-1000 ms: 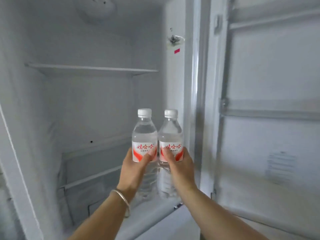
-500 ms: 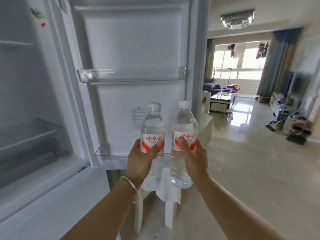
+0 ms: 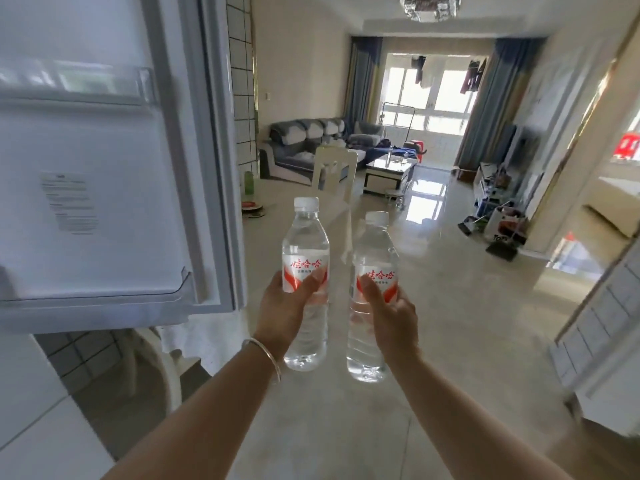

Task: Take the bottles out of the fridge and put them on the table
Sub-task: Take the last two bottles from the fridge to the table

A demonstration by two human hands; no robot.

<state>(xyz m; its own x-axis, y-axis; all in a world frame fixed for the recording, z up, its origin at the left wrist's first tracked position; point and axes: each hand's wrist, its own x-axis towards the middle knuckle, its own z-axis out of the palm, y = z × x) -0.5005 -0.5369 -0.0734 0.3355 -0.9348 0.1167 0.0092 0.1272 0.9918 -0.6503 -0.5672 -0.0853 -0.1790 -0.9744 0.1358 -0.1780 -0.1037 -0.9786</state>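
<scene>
Glossy tiled floor (image 3: 433, 323) beyond two upright bottles, left bottle (image 3: 305, 258) and right bottle (image 3: 372, 271), fingers wrapped round each.

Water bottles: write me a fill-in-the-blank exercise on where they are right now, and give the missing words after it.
1. The left hand grips one bottle and the right hand grips the ____ bottle.
2. Both bottles have ____ caps.
3. The fridge door stands ____.
4. A bracelet sits on the ____ wrist.

Missing words: other; white; open; left
</scene>
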